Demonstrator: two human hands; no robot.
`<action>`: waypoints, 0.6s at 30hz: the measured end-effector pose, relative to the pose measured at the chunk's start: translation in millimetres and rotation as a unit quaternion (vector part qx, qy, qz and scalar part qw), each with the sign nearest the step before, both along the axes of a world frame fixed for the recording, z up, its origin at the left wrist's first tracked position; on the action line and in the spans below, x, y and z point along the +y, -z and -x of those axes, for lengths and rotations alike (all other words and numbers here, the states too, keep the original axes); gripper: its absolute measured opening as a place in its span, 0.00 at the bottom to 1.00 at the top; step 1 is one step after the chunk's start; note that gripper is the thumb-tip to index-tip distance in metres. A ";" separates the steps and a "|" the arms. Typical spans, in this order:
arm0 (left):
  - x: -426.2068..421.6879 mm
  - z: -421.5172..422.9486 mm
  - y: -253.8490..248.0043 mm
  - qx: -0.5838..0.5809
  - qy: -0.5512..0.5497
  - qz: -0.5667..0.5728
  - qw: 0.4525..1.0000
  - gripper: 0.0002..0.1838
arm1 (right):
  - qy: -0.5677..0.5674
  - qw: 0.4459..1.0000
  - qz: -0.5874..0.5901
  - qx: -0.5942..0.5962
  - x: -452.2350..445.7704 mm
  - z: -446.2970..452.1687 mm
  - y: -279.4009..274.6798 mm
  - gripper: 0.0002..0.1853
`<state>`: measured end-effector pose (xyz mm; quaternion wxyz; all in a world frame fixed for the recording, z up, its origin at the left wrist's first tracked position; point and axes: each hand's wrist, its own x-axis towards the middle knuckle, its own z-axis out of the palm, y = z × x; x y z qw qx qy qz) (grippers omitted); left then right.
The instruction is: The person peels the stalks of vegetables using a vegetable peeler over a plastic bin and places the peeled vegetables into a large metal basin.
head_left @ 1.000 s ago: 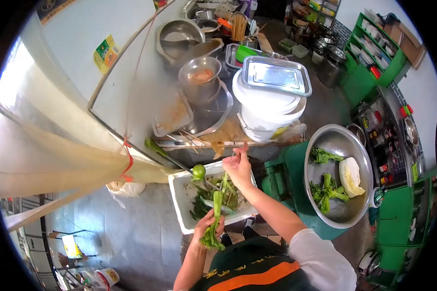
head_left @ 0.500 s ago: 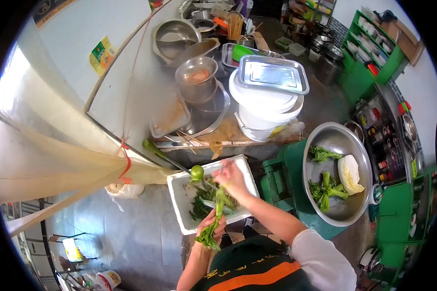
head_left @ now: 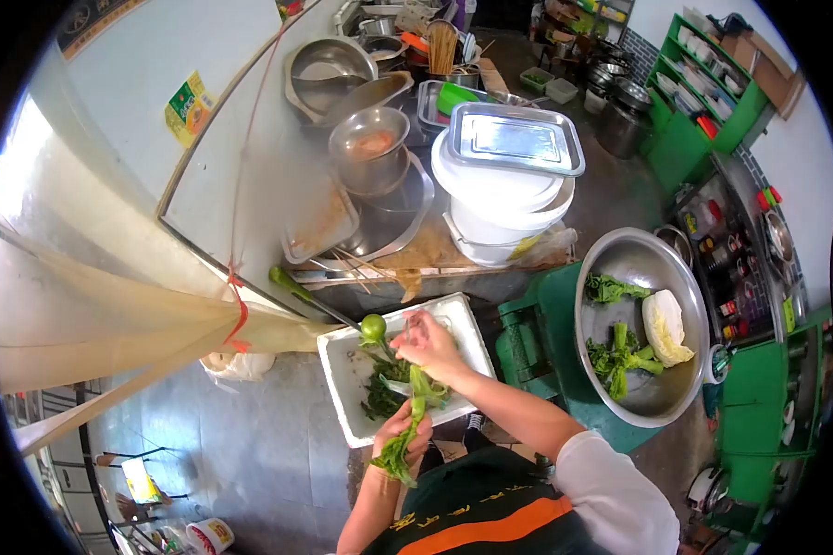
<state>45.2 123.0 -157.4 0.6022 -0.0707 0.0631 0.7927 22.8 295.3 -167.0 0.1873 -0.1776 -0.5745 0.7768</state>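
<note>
**Leafy green stalk [head_left: 418, 407] clasped by the left hand [head_left: 400, 433], the right hand [head_left: 426, 344] just beside its upper end**

The stalk is held within the curled fingers of the left hand; its stem is pointed away from the apron [head_left: 463, 504], and its leaves are hung below the hand. The fingers of the right hand are bent and drawn close together; whether the stem is touched, or anything pinched there, cannot be told. The left hand is held at the near edge of the white box [head_left: 335, 393], the right over its interior, toward the far edge. Leafy scraps [head_left: 379, 398] are strewn inside, toward the left edge. By the far edge, a round green thing [head_left: 373, 327] is seen. To the right, on a green stand [head_left: 528, 347], a steel basin [head_left: 643, 264] is set; in it a pale cabbage [head_left: 665, 328] is placed toward the right edge, and a leafy bunch [head_left: 620, 359] toward the left.
</note>
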 end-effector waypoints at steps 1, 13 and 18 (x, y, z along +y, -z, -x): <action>-1.3 0.6 -3.4 0.040 0.028 0.031 0.998 0.30 | 0.020 0.996 -0.081 -0.025 8.0 1.9 -1.9 0.26; -4.4 1.5 -40.2 0.325 0.056 0.289 0.899 0.31 | 0.127 0.987 -0.087 -0.056 23.1 11.1 13.4 0.25; -4.7 1.5 -33.7 0.343 0.039 0.296 0.890 0.30 | 0.065 0.997 0.042 0.003 7.5 0.9 -11.6 0.26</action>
